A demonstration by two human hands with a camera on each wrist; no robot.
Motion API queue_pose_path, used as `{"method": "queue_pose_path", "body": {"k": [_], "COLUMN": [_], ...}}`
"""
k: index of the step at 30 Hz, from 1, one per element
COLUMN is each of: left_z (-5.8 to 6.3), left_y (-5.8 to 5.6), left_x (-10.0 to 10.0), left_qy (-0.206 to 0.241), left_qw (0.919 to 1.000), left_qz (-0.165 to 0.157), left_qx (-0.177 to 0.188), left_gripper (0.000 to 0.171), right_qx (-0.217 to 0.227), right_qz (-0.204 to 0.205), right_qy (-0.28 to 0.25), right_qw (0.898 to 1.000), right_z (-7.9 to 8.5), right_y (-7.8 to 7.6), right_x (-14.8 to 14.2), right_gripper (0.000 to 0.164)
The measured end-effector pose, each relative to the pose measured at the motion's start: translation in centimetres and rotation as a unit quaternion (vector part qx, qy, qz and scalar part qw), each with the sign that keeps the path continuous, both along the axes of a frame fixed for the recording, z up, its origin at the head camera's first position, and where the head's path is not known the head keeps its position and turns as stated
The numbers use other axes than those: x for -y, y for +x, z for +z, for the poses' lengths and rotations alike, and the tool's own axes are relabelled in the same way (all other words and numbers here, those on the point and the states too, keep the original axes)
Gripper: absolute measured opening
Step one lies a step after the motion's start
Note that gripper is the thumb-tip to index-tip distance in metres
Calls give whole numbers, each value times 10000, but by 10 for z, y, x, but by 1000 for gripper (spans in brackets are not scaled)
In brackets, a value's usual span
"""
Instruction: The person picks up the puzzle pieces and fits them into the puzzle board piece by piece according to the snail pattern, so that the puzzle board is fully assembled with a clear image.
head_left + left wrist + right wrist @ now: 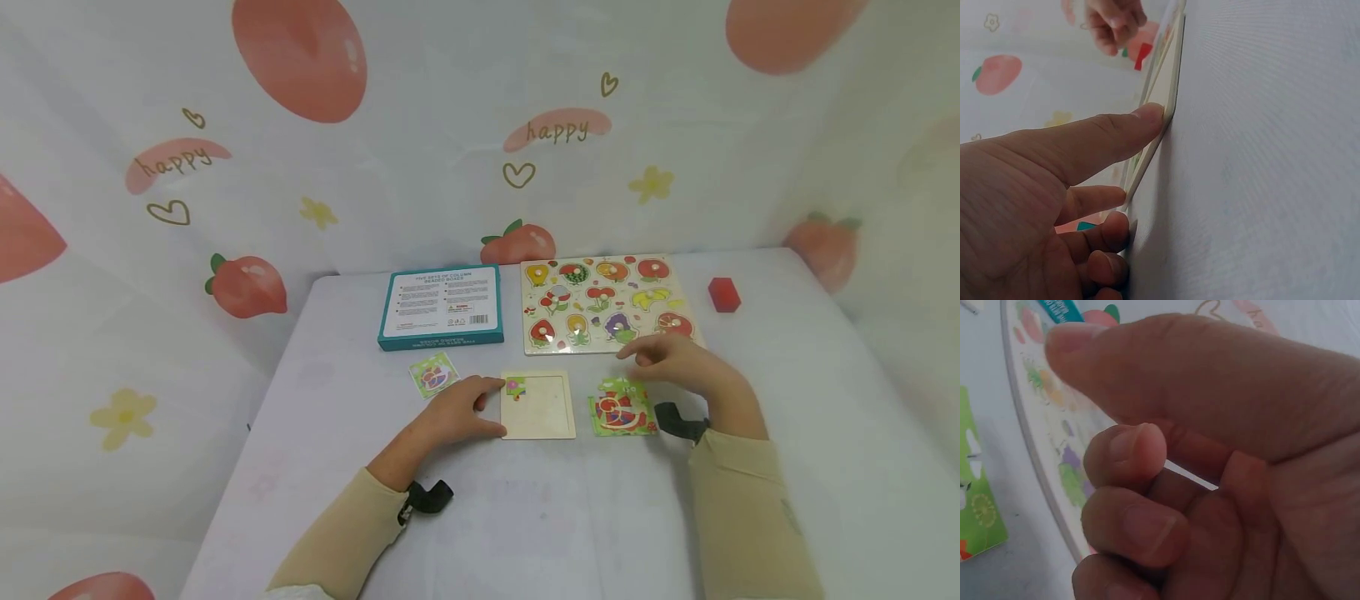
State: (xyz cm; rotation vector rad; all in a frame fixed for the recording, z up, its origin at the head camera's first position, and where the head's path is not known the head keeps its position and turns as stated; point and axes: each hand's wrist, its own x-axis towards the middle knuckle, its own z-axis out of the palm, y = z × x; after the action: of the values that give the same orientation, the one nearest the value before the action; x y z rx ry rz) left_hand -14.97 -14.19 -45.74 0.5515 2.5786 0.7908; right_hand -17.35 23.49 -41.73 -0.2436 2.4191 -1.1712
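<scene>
Fabric, white and printed with pink fruit (420,200), hung behind a white-covered surface (525,517). On its far side lay a flat, pale board with colourful pegged fruit shapes (592,347) and, left of that, a teal-and-white rectangular box (442,304).

The right hand (675,362) hung near the board's closest edge, fingers loosely curled, thumb extended, with nothing in its hold. The left hand (459,412) had thumb and forefinger spread wide, their tips touching the left edge of a pale, square wooden tray (543,417) near its corners; its other fingers were bent and held nothing.

The tray lay between the hands, with a cluster of green-and-red picture-puzzle pieces (621,412) just beside it on the right. Near its upper left sat a square green printed card (434,376), and well apart, right of the board, a small red block (724,295). One small green-and-pink puzzle piece (515,387) occupied the tray's upper-left corner.

Good steadying here probably called for light pressure on the rim, fingertips clear of the recess; any piece was likely best pinched by its edges, squared to the border, and pressed flat.
</scene>
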Motion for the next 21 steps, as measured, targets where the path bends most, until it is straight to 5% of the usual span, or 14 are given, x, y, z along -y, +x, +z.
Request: {"method": "queue_pose_path", "body": {"k": [8,21], "left_z": [0,-3], "left_y": [0,-1], "left_x": [1,0], "left_qy": [24,57], "left_qw": [10000,10000], "left_qz": [17,-18], "left_qx": [22,-5], "left_gripper": [75,75], "right_qx": [504,679], "right_qz": [-56,-76], "right_qy": [349,694], "right_qw": [9981,9952], "right_z": [-15,-21], "right_y": [-4,-7], "right_x": [5,21], "right_gripper": [37,31]}}
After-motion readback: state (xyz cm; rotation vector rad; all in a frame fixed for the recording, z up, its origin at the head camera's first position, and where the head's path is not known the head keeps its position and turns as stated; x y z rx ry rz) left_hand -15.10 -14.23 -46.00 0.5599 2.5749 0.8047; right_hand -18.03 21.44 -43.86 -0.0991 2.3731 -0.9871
